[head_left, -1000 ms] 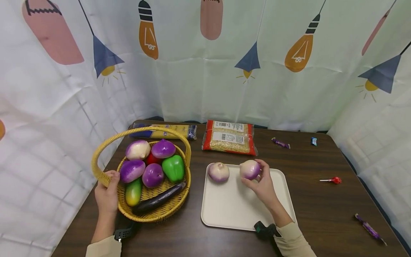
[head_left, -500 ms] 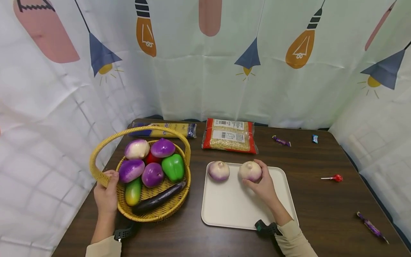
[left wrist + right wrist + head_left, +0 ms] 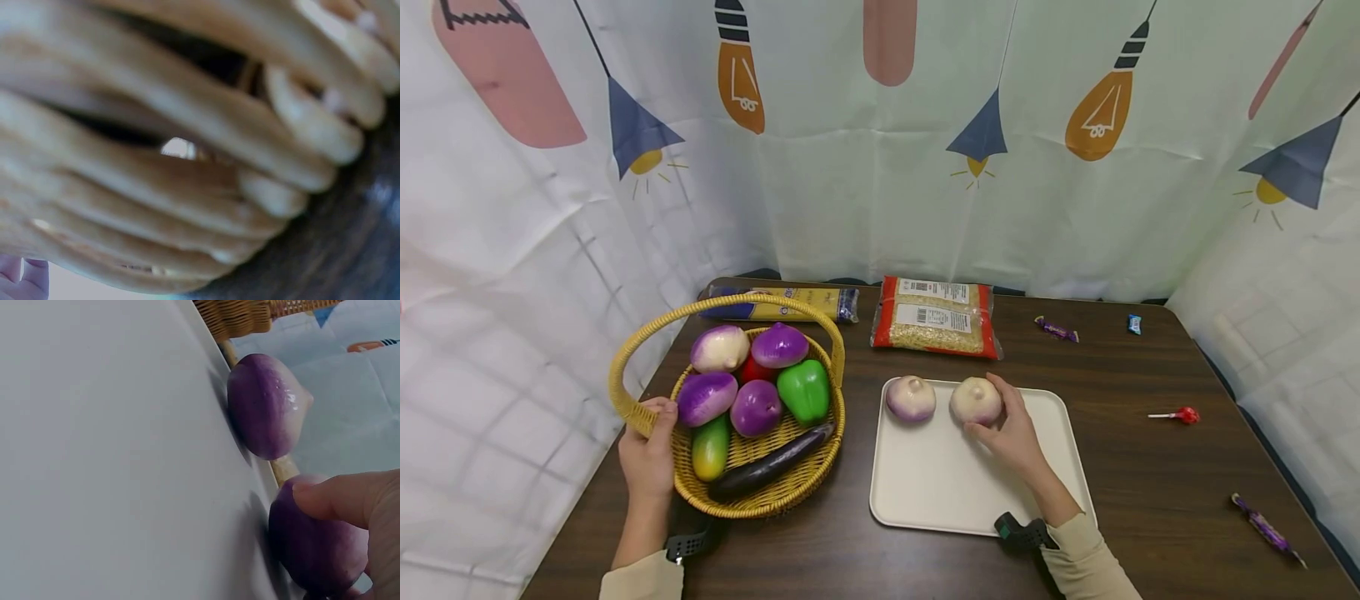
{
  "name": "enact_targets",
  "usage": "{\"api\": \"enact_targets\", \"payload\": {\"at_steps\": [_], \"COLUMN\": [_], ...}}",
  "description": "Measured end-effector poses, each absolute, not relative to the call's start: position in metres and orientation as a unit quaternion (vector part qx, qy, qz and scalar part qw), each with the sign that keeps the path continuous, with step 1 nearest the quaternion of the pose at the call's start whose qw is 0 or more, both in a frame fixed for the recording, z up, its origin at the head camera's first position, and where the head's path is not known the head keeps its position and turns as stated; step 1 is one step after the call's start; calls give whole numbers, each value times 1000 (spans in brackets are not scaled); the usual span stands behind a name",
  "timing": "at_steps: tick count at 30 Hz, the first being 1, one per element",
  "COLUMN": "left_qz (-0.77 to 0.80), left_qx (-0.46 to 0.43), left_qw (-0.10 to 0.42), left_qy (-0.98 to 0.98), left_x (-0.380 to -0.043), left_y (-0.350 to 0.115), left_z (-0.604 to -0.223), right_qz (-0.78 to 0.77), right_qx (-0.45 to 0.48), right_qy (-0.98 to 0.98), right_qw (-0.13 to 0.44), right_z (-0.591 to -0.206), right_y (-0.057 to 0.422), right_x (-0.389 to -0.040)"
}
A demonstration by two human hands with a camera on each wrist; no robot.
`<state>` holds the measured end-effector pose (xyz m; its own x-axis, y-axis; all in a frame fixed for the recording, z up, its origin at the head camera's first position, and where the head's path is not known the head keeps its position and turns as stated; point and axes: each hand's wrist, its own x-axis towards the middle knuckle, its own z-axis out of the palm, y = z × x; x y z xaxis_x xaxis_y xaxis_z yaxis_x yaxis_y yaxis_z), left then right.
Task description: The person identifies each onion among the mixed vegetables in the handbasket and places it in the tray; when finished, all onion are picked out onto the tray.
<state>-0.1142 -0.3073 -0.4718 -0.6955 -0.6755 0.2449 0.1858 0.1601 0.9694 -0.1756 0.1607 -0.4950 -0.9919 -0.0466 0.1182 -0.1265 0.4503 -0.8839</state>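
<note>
Two purple-white vegetables (image 3: 911, 399) at the back of the tray (image 3: 940, 492).
Head: the right hand (image 3: 1018, 435) holds the right vegetable (image 3: 975, 402), more upright and nearer its neighbour than a second ago; the left hand (image 3: 649, 454) grips the basket handle (image 3: 620, 382). Left wrist: blurred wicker (image 3: 206, 119) fills most. Right wrist: the hand is cropped.

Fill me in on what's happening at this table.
A person's right hand holds a purple-and-white turnip at the far side of a pale tray, beside a second turnip. Their left hand grips the handle of a wicker basket, which holds more vegetables, including a green pepper and an eggplant.
</note>
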Motion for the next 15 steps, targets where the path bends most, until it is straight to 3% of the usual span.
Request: {"api": "enact_targets", "payload": {"at_steps": [5,11,15], "left_qz": [-631,-624,-613], "left_qx": [179,181,183], "left_qw": [341,334,341], "left_qy": [-674,-683,-689], "left_x": [-113,-113,-113], "left_y": [-308,-308,-309], "left_z": [-474,-473,-473], "right_qz": [529,533,534], "right_qx": [52,70,142], "right_qy": [-846,-828,-812], "right_qw": [52,161,191], "right_z": [-491,-476,-455], "right_y": [161,149,117], "right_x": [-174,-166,-156]}}
